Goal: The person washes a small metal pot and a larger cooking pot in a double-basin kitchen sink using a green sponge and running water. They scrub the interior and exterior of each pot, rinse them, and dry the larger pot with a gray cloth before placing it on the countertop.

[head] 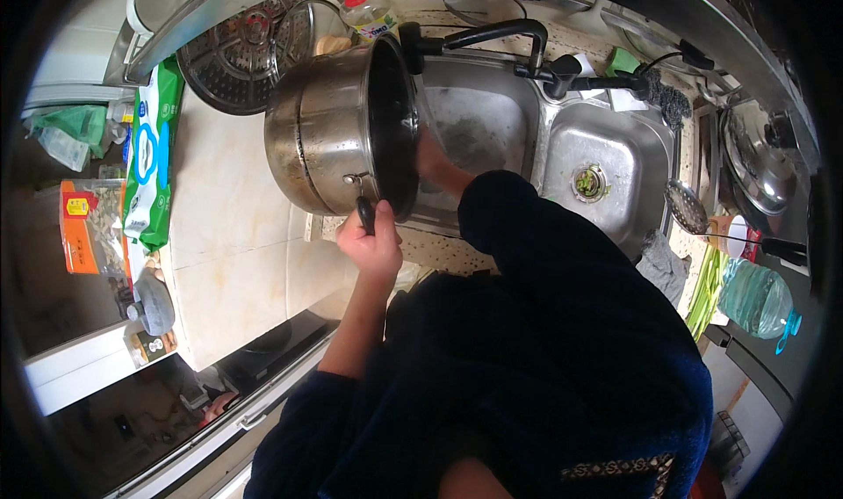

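Note:
A large stainless steel pot (329, 130) is tipped on its side over the edge of the left sink basin (487, 123), its mouth facing right. My left hand (372, 242) grips the black side handle (365, 214) at the pot's near side. Close to the pot's mouth is my right hand (435, 156), reaching over the basin; its fingers are hidden at the rim, so what they hold does not show. Above the pot's mouth stands the black faucet (494, 38). A faint clear streak runs below it.
The right basin (596, 143) has green scraps in its drain strainer (588, 183). A steamer tray (230, 57) and a dish soap bottle (365, 11) stand behind the pot. Right of the sink are a skimmer (686, 206), a grey cloth (662, 268) and a water jug (754, 298).

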`<action>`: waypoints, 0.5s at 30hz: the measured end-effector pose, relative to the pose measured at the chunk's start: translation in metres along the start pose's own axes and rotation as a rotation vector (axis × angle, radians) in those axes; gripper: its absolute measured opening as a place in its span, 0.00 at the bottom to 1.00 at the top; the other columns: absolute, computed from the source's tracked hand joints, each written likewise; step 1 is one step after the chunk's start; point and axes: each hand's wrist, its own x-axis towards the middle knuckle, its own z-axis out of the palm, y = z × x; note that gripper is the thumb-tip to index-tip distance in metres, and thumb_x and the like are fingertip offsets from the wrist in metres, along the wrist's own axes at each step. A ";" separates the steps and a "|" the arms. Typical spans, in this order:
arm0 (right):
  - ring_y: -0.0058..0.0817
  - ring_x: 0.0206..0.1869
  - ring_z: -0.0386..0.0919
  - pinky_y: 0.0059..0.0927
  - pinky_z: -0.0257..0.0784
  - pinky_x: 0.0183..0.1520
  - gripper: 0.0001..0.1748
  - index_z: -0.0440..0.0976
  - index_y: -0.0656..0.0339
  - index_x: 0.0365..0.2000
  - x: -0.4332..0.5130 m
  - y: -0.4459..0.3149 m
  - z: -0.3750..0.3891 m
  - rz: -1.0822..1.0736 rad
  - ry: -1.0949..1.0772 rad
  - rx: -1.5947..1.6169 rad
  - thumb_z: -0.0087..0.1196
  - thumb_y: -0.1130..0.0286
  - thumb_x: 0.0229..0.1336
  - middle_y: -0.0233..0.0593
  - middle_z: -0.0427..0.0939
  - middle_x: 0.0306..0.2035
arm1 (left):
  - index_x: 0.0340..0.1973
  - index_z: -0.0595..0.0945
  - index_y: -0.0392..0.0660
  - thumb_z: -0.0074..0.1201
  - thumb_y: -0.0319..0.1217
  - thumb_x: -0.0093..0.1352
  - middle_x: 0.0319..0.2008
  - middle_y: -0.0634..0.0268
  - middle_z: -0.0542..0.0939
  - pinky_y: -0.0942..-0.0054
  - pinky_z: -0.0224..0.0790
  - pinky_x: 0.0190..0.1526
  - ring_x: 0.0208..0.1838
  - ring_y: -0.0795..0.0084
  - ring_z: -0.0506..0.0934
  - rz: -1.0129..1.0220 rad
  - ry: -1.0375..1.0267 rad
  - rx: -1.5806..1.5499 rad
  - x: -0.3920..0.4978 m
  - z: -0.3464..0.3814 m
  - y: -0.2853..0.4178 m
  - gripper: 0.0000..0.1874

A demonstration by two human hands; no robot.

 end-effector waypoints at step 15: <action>0.41 0.42 0.73 0.57 0.58 0.50 0.20 0.66 0.51 0.53 0.034 0.016 -0.041 -0.085 -0.289 -0.412 0.43 0.70 0.58 0.44 0.76 0.39 | 0.13 0.65 0.39 0.55 0.23 0.63 0.10 0.71 0.64 0.79 0.46 0.18 0.16 0.84 0.58 0.217 0.150 0.209 0.013 -0.035 -0.007 0.18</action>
